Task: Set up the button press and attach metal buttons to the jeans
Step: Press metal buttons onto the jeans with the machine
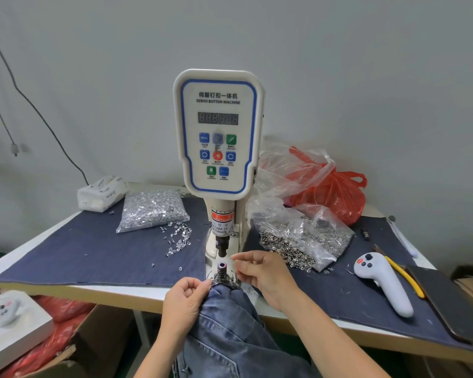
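Observation:
A white servo button machine (218,132) stands at the middle of the table, its punch (221,248) hanging above the lower die (221,266). Blue jeans (230,328) come up from my lap, their waistband edge lying just in front of the die. My left hand (185,301) pinches the waistband at its left. My right hand (260,271) is at the right of the die, thumb and fingers drawn together; I cannot make out anything between them. A bag of silver tacks (153,208) lies left of the machine and a bag of metal buttons (306,241) right of it.
Loose tacks (178,238) are scattered on the dark denim table cover (93,255). A white handheld controller (382,282), yellow-handled pliers (406,276) and a dark board (448,301) lie at the right. Red and clear plastic bags (320,184) sit behind. A tissue pack (101,192) is back left.

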The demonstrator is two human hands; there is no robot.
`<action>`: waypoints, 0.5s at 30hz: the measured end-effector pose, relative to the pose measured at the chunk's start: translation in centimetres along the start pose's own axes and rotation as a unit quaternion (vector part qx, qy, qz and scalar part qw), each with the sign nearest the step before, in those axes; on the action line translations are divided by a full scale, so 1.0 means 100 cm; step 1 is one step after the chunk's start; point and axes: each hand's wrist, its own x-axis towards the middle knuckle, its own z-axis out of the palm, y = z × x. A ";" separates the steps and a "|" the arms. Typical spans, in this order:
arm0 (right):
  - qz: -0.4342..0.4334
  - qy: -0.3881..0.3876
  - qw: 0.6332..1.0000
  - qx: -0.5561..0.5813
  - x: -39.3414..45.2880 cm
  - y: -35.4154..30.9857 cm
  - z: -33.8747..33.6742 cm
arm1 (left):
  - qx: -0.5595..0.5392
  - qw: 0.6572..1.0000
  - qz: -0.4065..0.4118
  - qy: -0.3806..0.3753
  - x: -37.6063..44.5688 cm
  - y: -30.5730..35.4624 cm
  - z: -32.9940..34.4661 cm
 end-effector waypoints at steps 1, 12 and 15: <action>0.007 0.002 1.000 0.004 0.001 0.001 0.001 | 0.000 1.000 0.000 0.001 0.000 0.000 0.000; 0.008 0.038 0.999 -0.038 0.008 -0.004 0.014 | 0.001 1.000 0.006 0.001 -0.001 0.001 0.000; 0.016 0.056 0.994 -0.090 0.011 -0.006 0.017 | -0.002 1.000 0.003 0.000 -0.001 0.001 -0.001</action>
